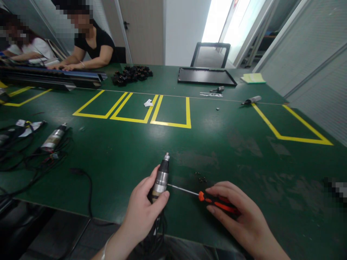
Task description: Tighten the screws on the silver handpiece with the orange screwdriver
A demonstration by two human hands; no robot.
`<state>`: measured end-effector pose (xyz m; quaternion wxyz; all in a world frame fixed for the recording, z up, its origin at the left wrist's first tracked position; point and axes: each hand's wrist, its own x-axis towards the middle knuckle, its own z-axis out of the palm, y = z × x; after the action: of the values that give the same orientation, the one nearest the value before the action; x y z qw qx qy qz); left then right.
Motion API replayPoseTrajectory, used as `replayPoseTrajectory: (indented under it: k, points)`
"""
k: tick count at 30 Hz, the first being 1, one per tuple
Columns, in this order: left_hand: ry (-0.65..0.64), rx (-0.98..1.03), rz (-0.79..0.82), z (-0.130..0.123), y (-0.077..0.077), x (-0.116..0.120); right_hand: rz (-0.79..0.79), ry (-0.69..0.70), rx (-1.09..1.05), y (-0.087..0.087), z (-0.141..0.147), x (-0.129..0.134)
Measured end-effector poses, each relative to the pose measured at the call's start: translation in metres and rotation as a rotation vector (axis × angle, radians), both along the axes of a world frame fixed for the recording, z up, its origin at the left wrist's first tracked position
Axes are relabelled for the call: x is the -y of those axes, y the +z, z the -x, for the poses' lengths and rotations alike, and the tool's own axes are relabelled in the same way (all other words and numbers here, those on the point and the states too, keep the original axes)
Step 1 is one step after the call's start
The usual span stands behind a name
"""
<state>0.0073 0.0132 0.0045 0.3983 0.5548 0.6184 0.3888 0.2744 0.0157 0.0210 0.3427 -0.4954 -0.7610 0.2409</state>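
Note:
My left hand [146,202] is closed around a silver and black cylindrical tool [162,177] with a toothed metal tip pointing away from me. Black cable hangs below it. In my right hand [235,209] is a screwdriver [219,204] with an orange and black handle, lying nearly level. Its thin shaft points left, and the tip meets the side of the cylindrical tool near my left thumb. Several small dark screws [202,179] lie on the green table [217,144] just beyond the screwdriver.
Another silver tool [54,138] lies among tangled black cables at the left. Yellow tape outlines [170,125] mark the table. Farther back are a pile of black parts [132,75], a black frame [206,76] and a grey-handled tool [251,100]. Two people sit at the far left.

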Motion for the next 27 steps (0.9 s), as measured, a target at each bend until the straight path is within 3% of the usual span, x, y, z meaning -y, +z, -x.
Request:
replayPoseTrajectory:
  k: [7, 15, 27]
  points:
    - [0.009, 0.010, -0.003, -0.0004, 0.0008, 0.0005, 0.133, -0.099, -0.029, 0.0014, -0.0023, 0.0018]
    - [0.010, 0.008, -0.009, -0.0009, 0.0003, 0.0003, 0.038, -0.069, -0.054, -0.0002, -0.0026, 0.0007]
    - [0.004, 0.005, -0.010, -0.0009, 0.0006, -0.0004, 0.032, -0.071, -0.048, 0.0027, -0.0018, -0.0001]
